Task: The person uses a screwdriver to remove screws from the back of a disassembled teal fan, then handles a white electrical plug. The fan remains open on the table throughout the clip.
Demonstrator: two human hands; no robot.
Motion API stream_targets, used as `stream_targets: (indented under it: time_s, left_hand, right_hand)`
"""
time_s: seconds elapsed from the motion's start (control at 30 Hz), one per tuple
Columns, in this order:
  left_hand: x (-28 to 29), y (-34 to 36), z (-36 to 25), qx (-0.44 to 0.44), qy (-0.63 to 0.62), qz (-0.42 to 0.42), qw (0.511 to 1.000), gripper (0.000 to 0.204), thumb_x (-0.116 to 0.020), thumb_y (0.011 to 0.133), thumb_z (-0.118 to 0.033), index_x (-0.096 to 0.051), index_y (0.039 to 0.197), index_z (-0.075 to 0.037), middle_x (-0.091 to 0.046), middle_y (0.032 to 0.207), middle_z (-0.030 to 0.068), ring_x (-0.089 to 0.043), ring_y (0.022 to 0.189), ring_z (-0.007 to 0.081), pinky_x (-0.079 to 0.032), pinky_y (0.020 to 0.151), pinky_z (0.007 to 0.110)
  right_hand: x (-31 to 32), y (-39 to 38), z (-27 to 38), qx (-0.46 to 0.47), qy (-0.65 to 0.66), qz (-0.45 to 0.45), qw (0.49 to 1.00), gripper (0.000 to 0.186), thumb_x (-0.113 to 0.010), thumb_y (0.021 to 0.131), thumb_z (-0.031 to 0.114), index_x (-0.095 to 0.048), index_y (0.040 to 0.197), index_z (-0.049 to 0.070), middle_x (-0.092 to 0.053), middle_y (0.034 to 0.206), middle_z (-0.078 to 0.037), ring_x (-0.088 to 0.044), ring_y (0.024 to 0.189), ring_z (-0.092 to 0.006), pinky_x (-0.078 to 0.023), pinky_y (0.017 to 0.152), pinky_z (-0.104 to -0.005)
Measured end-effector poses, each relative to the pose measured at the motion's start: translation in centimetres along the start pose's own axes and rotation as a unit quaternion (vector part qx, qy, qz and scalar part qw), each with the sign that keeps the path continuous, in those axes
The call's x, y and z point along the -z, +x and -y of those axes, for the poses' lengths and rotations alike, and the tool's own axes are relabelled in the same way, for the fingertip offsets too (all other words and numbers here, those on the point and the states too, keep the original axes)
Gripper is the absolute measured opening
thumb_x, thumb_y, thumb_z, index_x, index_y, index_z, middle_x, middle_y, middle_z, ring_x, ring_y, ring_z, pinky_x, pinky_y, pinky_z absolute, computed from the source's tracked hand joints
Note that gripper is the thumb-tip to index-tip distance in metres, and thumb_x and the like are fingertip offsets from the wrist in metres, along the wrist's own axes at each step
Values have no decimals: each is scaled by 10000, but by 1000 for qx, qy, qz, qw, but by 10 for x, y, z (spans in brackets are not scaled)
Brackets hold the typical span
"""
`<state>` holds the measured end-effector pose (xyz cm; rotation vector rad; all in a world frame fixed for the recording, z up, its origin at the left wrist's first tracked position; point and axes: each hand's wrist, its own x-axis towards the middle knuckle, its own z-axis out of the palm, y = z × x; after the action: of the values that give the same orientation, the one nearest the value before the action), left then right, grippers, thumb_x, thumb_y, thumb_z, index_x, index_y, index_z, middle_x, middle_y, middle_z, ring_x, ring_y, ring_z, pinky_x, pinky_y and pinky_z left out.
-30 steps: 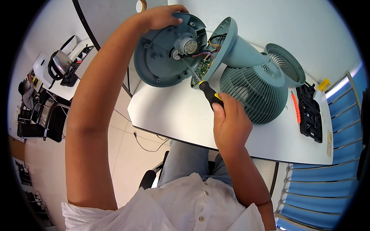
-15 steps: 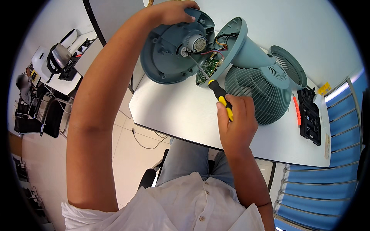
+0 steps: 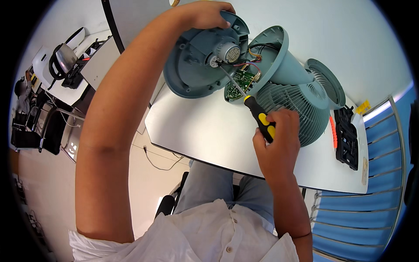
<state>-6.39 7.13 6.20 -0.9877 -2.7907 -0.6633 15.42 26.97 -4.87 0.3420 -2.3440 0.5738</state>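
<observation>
My left hand [image 3: 213,15] is closed on the upper rim of a round grey-green fan base [image 3: 185,81], holding it tipped up so its inside shows. A silver motor [image 3: 228,52] sits inside, with wires running across to the fan's stand [image 3: 288,65]. My right hand [image 3: 281,142] grips a black-and-yellow screwdriver [image 3: 256,111] by its handle. Its shaft slants up to the small round part beside the motor; whether the tip sits in a screw is too small to tell. Below the wires, a green circuit board [image 3: 241,83] shows in the stand's open end.
The fan's ribbed cage [image 3: 301,107] lies on the white table [image 3: 196,131], with a round grille piece [image 3: 329,83] behind it. Farther right are an orange-red tool [image 3: 333,132] and a black tool case [image 3: 347,142]. A metal railing [image 3: 358,211] stands beyond the table's right edge.
My right hand and the screwdriver handle have shifted slightly right and down in view, and the handle looks turned a little. The base stays in my left hand; the whole view has also shifted slightly.
</observation>
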Motion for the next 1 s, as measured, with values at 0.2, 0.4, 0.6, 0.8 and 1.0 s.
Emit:
stream_targets:
  time_s: [0.2,0.4,0.6,0.8,1.0]
  left_hand:
    - [-1,-5,-15,58,5,1,998,428,-590,827,-192,-503,1239,-119,-610,1098,164,-616,962,288,-487,866,364]
    - [3,-3,-4,70,-52,13,996,429,-583,824,-170,-502,1240,-108,-608,1087,159,-611,954,274,-485,860,359]
    - [0,2,7,53,-65,-2,996,440,-590,815,-167,-500,1241,-102,-603,1090,152,-609,950,259,-488,846,357]
    - [0,-3,-5,67,-44,-2,997,454,-594,808,-181,-498,1246,-111,-601,1096,153,-615,937,261,-494,843,347]
    - [0,-5,2,54,-62,-9,997,452,-590,802,-182,-498,1240,-117,-602,1093,149,-619,934,258,-504,835,342]
  right_hand:
    - [-4,6,-9,53,-6,-116,992,321,-760,700,82,-591,965,19,-579,841,-102,-592,648,-220,-478,512,-302]
    - [8,10,-1,-7,22,1,1000,408,-719,667,15,-488,1002,33,-486,942,-124,-565,773,-272,-486,571,-335]
    - [11,1,-1,4,52,27,998,483,-624,620,-110,-458,1054,24,-397,1035,-166,-529,856,-310,-492,689,-367]
    - [14,-3,-7,28,46,12,999,441,-637,694,-92,-561,1114,17,-430,1026,-145,-550,809,-242,-484,634,-303]
    - [14,-2,-6,44,22,-10,999,338,-691,757,27,-606,1084,39,-490,912,-100,-558,661,-187,-456,530,-267]
